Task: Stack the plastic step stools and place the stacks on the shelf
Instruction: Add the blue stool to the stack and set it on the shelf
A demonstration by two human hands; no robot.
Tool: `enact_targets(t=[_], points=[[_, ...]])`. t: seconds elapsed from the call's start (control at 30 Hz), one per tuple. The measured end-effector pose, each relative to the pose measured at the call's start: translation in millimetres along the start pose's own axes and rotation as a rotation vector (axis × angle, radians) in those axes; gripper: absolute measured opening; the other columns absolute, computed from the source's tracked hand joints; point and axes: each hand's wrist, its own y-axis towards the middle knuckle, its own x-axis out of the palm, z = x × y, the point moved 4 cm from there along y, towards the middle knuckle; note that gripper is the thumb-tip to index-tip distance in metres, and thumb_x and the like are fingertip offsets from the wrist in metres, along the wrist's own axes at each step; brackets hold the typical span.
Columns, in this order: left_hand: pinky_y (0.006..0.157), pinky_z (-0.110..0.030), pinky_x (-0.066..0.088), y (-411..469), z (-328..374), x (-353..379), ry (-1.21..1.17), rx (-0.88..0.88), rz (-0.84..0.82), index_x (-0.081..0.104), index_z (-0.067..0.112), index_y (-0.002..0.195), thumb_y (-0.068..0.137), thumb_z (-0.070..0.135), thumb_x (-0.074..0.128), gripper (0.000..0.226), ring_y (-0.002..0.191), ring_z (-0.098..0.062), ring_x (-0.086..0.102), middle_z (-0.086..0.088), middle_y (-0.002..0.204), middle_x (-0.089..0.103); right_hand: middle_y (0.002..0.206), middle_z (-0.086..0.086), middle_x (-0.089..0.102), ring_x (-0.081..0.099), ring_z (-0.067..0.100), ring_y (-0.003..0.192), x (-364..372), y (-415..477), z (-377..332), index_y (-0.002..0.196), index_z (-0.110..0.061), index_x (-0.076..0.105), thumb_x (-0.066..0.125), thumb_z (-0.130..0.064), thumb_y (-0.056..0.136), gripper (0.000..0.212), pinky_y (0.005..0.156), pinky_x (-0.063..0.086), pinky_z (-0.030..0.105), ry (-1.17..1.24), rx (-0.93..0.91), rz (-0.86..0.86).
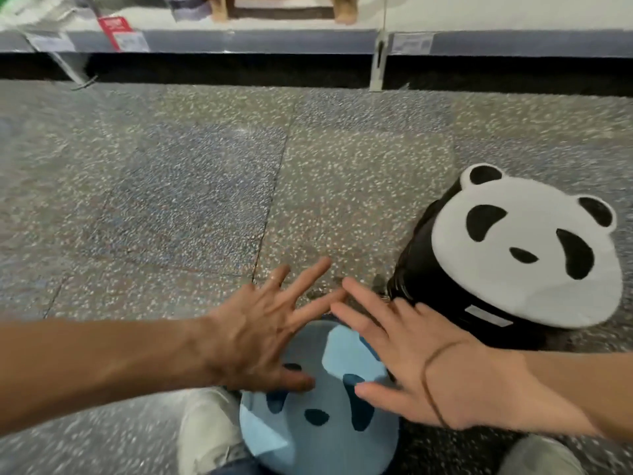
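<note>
A light blue panda-face step stool [320, 416] stands on the floor right in front of me, between my feet. My left hand [260, 332] hovers over its upper left part with fingers spread, holding nothing. My right hand [424, 365] is spread over its upper right edge, thumb near the seat, also holding nothing. A black stool with a white panda-face seat [524, 255] stands to the right, tilted toward me and close to my right hand. The bottom shelf [239, 41] runs across the far top of the view.
Speckled grey terrazzo floor [191, 186] stretches between me and the shelf. A wooden stool's legs [281, 8] and price tags [118, 30] sit on the shelf. A metal upright [378, 60] divides the shelf. My light shoes [209, 437] flank the blue stool.
</note>
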Motion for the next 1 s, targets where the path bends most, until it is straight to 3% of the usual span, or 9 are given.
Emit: enact_targets(t=[0.07, 0.13, 0.2, 0.4, 0.53, 0.63, 0.73, 0.87, 1.0], points=[[0.112, -0.058, 0.047, -10, 6, 24, -0.091, 0.010, -0.048, -0.050, 0.051, 0.140, 0.080, 0.092, 0.048, 0.122, 0.159, -0.047, -0.001, 0.010, 0.152, -0.060, 0.158, -0.007, -0.049, 0.042, 0.041, 0.129, 16, 0, -5, 0.149, -0.043, -0.038, 0.032, -0.076, 0.094, 0.095, 0.099, 0.042, 0.048, 0.010, -0.006, -0.085], [0.105, -0.055, 0.052, -14, 13, 43, -0.164, 0.034, -0.017, -0.042, 0.051, 0.146, 0.074, 0.091, 0.055, 0.128, 0.152, -0.050, 0.017, 0.008, 0.162, -0.047, 0.158, -0.010, -0.049, 0.045, 0.041, 0.129, 28, 0, -7, 0.150, -0.045, -0.035, 0.039, -0.078, 0.092, 0.100, 0.098, 0.043, 0.048, 0.080, 0.028, -0.131], [0.107, -0.054, 0.049, -14, 16, 56, -0.228, 0.026, 0.032, -0.033, 0.048, 0.153, 0.068, 0.092, 0.059, 0.133, 0.144, -0.048, 0.028, 0.004, 0.169, -0.036, 0.158, -0.010, -0.049, 0.046, 0.041, 0.131, 39, 2, -7, 0.153, -0.043, -0.033, 0.043, -0.079, 0.090, 0.105, 0.103, 0.043, 0.047, 0.141, 0.043, -0.132], [0.111, -0.054, 0.041, -7, 17, 64, -0.390, -0.001, 0.131, -0.017, 0.046, 0.157, 0.062, 0.089, 0.069, 0.135, 0.136, -0.046, 0.033, 0.007, 0.171, -0.025, 0.160, -0.012, -0.040, 0.030, 0.044, 0.145, 56, 8, -7, 0.153, -0.043, -0.030, 0.057, -0.075, 0.086, 0.115, 0.117, 0.032, 0.050, 0.315, 0.052, -0.052], [0.111, -0.052, 0.047, -4, 10, 58, -0.541, -0.039, 0.195, -0.009, 0.058, 0.155, 0.060, 0.079, 0.080, 0.132, 0.139, -0.035, 0.029, 0.021, 0.167, -0.022, 0.160, -0.020, -0.037, 0.021, 0.042, 0.151, 57, 17, -7, 0.155, -0.046, -0.025, 0.070, -0.056, 0.087, 0.118, 0.122, 0.026, 0.047, 0.420, 0.130, -0.039], [0.114, -0.058, 0.044, 17, -17, 41, -0.521, -0.034, 0.266, 0.012, 0.048, 0.161, 0.057, 0.077, 0.083, 0.129, 0.149, -0.040, 0.028, 0.011, 0.172, -0.015, 0.159, -0.023, -0.040, 0.021, 0.037, 0.154, 44, 38, 3, 0.156, -0.047, -0.022, 0.073, -0.049, 0.086, 0.118, 0.123, 0.027, 0.046, 0.451, 0.179, 0.001], [0.113, -0.061, 0.045, 28, -48, 20, -0.545, -0.027, 0.388, 0.031, 0.038, 0.157, 0.061, 0.073, 0.085, 0.115, 0.147, -0.041, 0.037, 0.002, 0.174, -0.001, 0.162, -0.021, -0.038, 0.023, 0.039, 0.153, 20, 59, 21, 0.160, -0.045, -0.015, 0.071, -0.049, 0.089, 0.112, 0.119, 0.032, 0.049, 0.463, 0.217, 0.055], [0.115, -0.055, 0.046, 24, -67, 12, -0.619, -0.091, 0.537, 0.038, 0.037, 0.155, 0.074, 0.067, 0.082, 0.097, 0.153, -0.029, 0.027, 0.016, 0.172, -0.006, 0.162, -0.023, -0.036, 0.037, 0.041, 0.145, -3, 72, 35, 0.157, -0.052, -0.012, 0.060, -0.053, 0.093, 0.096, 0.102, 0.047, 0.048, 0.448, 0.211, 0.163], [0.118, -0.049, 0.045, 19, -63, 32, -0.683, -0.218, 0.439, 0.022, 0.047, 0.161, 0.057, 0.085, 0.077, 0.123, 0.155, -0.028, 0.030, 0.027, 0.165, -0.028, 0.162, -0.024, -0.035, 0.043, 0.038, 0.141, -5, 72, 36, 0.157, -0.054, -0.009, 0.064, -0.066, 0.085, 0.103, 0.104, 0.046, 0.046, 0.403, 0.220, 0.144]])
